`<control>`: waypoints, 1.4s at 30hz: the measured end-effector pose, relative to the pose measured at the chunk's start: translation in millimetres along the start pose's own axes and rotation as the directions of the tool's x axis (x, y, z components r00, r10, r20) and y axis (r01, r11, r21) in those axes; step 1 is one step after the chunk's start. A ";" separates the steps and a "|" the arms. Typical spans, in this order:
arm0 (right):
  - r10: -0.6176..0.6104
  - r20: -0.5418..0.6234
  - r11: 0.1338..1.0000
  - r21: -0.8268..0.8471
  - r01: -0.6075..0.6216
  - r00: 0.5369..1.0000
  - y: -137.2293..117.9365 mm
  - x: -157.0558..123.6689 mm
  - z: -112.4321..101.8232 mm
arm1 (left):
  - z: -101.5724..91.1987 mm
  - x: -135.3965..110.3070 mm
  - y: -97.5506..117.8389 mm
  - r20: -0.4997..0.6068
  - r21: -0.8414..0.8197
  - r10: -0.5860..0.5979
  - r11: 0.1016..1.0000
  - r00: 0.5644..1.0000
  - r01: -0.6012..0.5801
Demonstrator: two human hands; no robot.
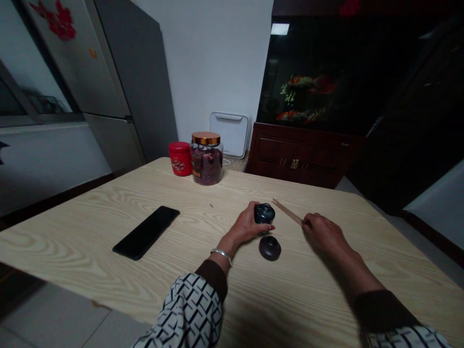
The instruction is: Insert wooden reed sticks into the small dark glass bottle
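Note:
My left hand [248,221] is closed around a small, dark glossy lidded pot [264,213], its thumb along the near side and its fingers behind. A round knob tops the pot's lid. Just below lies a separate dark brown lid [270,248], knob up, on the table. To the right, my right hand [324,232] grips slim wooden tongs [288,211] by their near end. Their two thin tips point up and left, slightly apart with nothing between them, close to the pot but not touching it.
A black phone [147,233] lies on the left of the wooden table [195,241]. Towards the back stand a red canister [180,159] and a glass jar [207,162] of dried flowers with a copper-coloured lid. A tiny brown bit [211,205] rests mid-table. Behind is a fish tank [308,72].

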State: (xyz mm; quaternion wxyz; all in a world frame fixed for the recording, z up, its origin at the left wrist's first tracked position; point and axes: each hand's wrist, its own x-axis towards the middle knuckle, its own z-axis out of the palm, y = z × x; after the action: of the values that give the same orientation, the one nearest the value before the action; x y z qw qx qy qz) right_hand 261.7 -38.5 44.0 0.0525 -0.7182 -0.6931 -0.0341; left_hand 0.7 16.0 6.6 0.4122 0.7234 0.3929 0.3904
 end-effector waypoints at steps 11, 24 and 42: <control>-0.042 0.023 0.978 -0.204 0.046 0.999 -12.6 15.6 7.9 | 1.7 1.7 -1.7 0.001 -0.007 -0.005 1.000 1.000 0.005; 0.315 -0.219 0.160 0.971 0.176 0.923 -38.2 40.1 -48.1 | 2.0 2.4 -2.5 0.007 -0.028 -0.018 0.999 1.000 0.018; 0.200 -0.304 0.155 0.948 0.276 0.931 -90.0 52.3 -25.5 | 3.6 4.7 -5.4 0.007 -0.079 -0.004 0.997 1.000 0.004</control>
State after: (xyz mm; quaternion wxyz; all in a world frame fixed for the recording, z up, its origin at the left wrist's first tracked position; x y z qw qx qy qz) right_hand 174.3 13.3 78.2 0.6313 -0.4714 -0.5423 0.2919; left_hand 4.4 21.1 1.6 0.4429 0.7070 0.3771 0.4023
